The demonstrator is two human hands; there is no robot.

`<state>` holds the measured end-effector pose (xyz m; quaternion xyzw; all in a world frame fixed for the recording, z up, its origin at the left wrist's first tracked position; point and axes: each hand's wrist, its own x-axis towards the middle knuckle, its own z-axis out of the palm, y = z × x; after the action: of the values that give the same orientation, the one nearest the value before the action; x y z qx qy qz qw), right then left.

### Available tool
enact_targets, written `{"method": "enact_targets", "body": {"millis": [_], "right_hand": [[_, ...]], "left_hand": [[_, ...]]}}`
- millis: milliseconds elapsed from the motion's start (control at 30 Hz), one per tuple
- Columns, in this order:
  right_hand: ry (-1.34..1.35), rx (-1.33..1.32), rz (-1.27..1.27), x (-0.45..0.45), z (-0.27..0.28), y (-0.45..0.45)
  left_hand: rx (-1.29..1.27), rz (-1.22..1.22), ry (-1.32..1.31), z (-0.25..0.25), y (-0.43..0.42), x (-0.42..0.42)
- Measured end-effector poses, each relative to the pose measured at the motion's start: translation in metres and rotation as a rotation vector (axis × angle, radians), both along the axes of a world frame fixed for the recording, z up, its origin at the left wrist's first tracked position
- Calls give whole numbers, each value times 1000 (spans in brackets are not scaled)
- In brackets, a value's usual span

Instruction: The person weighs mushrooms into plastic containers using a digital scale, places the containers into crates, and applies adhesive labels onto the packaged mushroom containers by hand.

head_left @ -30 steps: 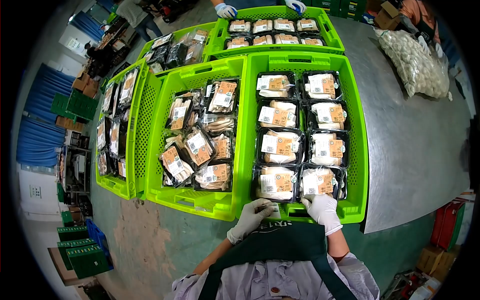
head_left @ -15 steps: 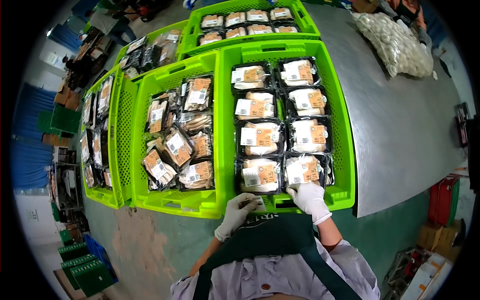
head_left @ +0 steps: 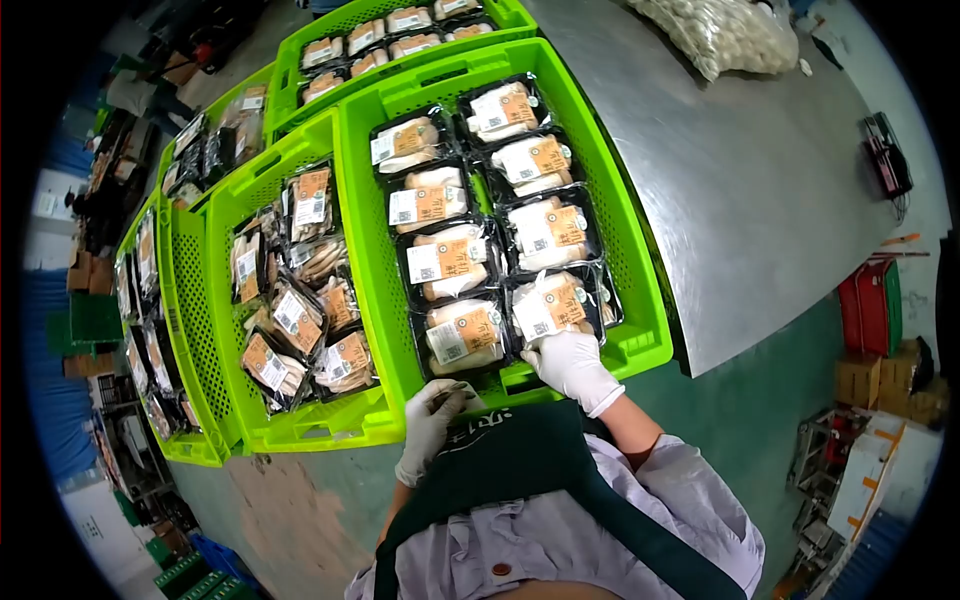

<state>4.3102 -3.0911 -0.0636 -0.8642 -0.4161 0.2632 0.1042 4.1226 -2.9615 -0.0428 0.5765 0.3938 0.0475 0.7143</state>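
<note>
My gloved right hand (head_left: pixel 575 370) is closed at the near edge of a mushroom pack (head_left: pixel 551 309), a black tray under clear film with a white and orange label. That pack lies at the near right of the green crate (head_left: pixel 648 345), which holds two columns of such packs. Close to the crate's near rim, my gloved left hand (head_left: pixel 430 422) is closed in a pinch. A small pale piece shows by its fingertips, too unclear to name. Beside the right hand's pack lies another mushroom pack (head_left: pixel 463 335) in the left column.
To the left, a second green crate (head_left: pixel 385 425) holds loosely piled mushroom packs. More green crates with packs stand behind and further left. A steel table (head_left: pixel 720 200) runs along the right, bearing a large clear bag (head_left: pixel 720 38) of pale contents at its far end.
The view has turned, so the crates appear shifted left and tilted. My right hand stays at the same pack's near edge. My left hand stays pinched near the rim.
</note>
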Motion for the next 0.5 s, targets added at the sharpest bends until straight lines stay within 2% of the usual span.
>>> {"method": "enact_targets", "body": {"millis": [500], "right_hand": [[2,-10,-54,-3,-7,0]], "left_hand": [[-40,-15,14,4,1,2]]}}
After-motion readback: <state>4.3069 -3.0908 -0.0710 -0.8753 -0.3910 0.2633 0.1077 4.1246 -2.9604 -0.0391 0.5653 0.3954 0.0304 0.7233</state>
